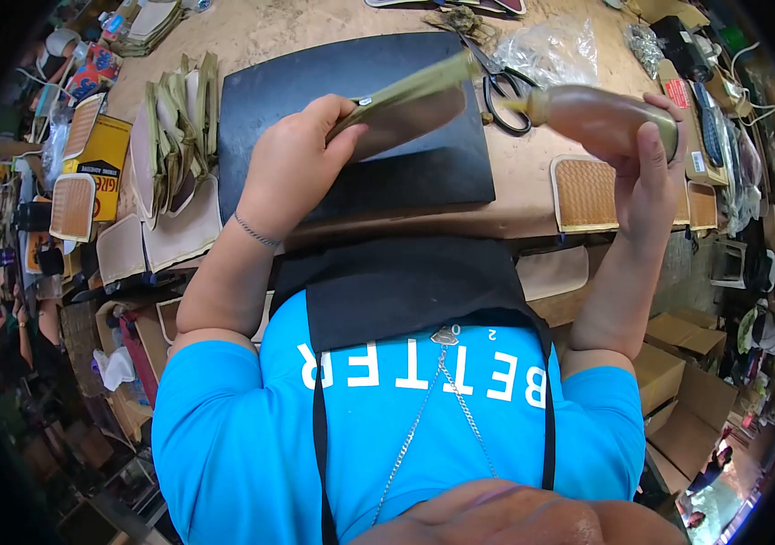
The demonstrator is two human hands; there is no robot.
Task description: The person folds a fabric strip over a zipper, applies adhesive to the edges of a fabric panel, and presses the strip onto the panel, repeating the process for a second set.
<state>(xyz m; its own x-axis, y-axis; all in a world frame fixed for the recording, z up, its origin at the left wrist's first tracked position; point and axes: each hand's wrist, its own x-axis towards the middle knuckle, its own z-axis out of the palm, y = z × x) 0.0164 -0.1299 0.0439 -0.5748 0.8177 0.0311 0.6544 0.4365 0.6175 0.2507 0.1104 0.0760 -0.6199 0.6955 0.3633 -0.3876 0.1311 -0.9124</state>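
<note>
My left hand [292, 168] is closed on the near end of a flat panel with an olive-green edge [410, 100], thumb and fingers pinching it. The panel is tilted above a black board [351, 186] on the table. In my right hand [651, 173] lies a translucent squeeze bottle [596, 113] with brownish contents, gripped near its base. Its yellowish nozzle points left toward the panel and is apart from it. Black-handled scissors [507, 95] rest on the table between the panel and the bottle.
Folded olive-edged pieces [178, 127] are stacked left of the board, near a yellow adhesive box [108, 173]. Woven tan panels [584, 193] lie along the table's front edge at right. Crumpled clear plastic [555, 54] sits behind the scissors. Cardboard boxes [678, 363] stand below at right.
</note>
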